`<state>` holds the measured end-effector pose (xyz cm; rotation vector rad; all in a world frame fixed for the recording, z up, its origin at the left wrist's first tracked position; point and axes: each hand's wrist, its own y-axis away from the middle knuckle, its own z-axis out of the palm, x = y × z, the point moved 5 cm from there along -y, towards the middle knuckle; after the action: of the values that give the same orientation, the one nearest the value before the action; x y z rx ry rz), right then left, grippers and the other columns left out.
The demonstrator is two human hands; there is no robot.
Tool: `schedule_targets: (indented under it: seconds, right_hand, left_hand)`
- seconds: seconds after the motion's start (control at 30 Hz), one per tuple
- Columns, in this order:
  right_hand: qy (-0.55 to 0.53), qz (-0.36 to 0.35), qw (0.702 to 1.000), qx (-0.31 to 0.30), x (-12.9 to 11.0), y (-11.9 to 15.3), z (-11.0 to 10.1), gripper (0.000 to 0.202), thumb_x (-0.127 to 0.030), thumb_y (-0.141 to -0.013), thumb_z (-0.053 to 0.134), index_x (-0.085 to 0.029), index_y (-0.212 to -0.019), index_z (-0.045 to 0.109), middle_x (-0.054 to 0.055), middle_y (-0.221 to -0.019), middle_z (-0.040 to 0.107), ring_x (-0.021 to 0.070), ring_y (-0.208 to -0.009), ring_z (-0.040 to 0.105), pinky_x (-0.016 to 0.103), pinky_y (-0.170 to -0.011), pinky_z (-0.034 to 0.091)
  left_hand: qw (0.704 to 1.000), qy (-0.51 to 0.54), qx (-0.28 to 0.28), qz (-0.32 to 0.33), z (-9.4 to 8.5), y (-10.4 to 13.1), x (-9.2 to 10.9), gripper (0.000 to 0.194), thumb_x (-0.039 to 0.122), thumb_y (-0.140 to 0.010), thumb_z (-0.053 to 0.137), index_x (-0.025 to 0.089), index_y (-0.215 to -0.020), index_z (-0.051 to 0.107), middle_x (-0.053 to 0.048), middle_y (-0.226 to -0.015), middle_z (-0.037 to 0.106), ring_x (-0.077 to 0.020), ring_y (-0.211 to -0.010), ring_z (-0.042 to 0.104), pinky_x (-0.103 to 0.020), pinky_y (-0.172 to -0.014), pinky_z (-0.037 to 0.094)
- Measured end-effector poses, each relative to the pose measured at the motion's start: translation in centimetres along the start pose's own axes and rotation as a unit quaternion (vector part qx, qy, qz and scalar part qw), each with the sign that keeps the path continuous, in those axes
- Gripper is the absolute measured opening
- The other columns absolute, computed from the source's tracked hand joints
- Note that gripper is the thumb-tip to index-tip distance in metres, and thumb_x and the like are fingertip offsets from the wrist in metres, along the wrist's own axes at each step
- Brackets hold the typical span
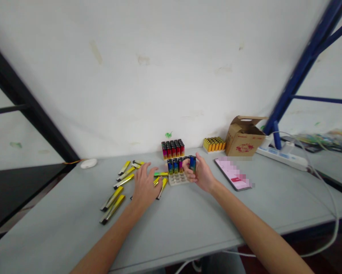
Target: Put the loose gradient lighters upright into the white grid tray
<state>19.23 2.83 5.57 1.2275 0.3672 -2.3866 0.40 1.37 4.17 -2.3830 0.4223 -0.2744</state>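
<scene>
The right hand [202,175] grips a blue cylinder [192,163] at the white tray [178,179]; the left hand [146,185] (fingers spread wide) is positioned among yellow-and-silver sticks [113,208].

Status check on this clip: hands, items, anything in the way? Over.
Left hand over loose yellow pieces, contact unclear. Right hand holding blue cylinder by white tray. Phone right of tray, not blocking it.

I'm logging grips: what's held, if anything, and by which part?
The right hand holds a blue cylinder by its sides; whether the left hand grips anything cannot be told.
</scene>
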Motion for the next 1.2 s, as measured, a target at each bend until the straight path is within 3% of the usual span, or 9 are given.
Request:
schedule_targets:
  seconds: [0.1, 0.37, 0.73, 0.97, 1.2]
  right_hand:
    - [-0.014, 0.012, 1.000, 0.005, 0.0, 0.1, -0.1, 0.047, -0.064, -0.076, 0.051, -0.018, -0.066, 0.048, -0.009, -0.048, 0.027, 0.0052, -0.040, 0.017, 0.018, -0.037, 0.008]
    - [-0.011, 0.039, 0.999, -0.011, 0.2, 0.3, 0.0, 0.040, -0.059, -0.079, 0.046, -0.019, -0.076, 0.050, -0.007, -0.052, 0.038, 0.0056, -0.037, 0.023, 0.017, -0.035, 0.014]
    - [-0.066, 0.014, 0.997, 0.030, -0.4, 0.0, -1.2, 0.045, -0.057, -0.078, 0.045, -0.021, -0.055, 0.030, -0.010, -0.043, 0.020, 0.0049, -0.036, 0.010, 0.018, -0.034, 0.010]
    - [-0.068, 0.012, 0.996, 0.061, 0.1, -0.1, -1.3, 0.038, -0.049, -0.080, 0.036, -0.022, -0.054, 0.027, -0.010, -0.043, 0.017, 0.0060, -0.038, 0.005, 0.018, -0.034, 0.009]
    - [-0.048, 0.001, 0.996, 0.078, 0.1, 0.1, -0.8, 0.031, -0.042, -0.080, 0.036, -0.022, -0.058, 0.029, -0.010, -0.046, 0.015, 0.0066, -0.040, 0.004, 0.017, -0.035, 0.008]
  left_hand:
    - [1.000, 0.002, -0.011, 0.003, 0.4, 0.2, -0.1, 0.030, 0.029, -0.083, 0.055, 0.012, -0.107, 0.062, -0.021, -0.124, 0.050, -0.0364, -0.120, 0.044, -0.051, -0.099, 0.037]
    - [0.999, 0.002, -0.035, 0.011, 1.4, 0.4, -0.5, 0.030, 0.031, -0.084, 0.052, 0.013, -0.106, 0.061, -0.020, -0.122, 0.052, -0.0356, -0.118, 0.046, -0.053, -0.097, 0.040]
    - [0.997, 0.051, -0.032, 0.051, 1.6, 0.5, -0.2, 0.029, 0.036, -0.088, 0.049, 0.015, -0.103, 0.062, -0.016, -0.117, 0.054, -0.0325, -0.114, 0.049, -0.052, -0.097, 0.042]
    - [0.990, 0.109, -0.072, 0.060, 1.6, 0.6, 0.3, 0.025, 0.035, -0.089, 0.049, 0.018, -0.101, 0.063, -0.013, -0.114, 0.056, -0.0287, -0.111, 0.052, -0.050, -0.097, 0.043]
    - [0.987, 0.127, -0.078, 0.054, 1.5, 0.5, 0.4, 0.026, 0.036, -0.090, 0.048, 0.019, -0.100, 0.064, -0.012, -0.113, 0.058, -0.0273, -0.111, 0.053, -0.048, -0.099, 0.043]
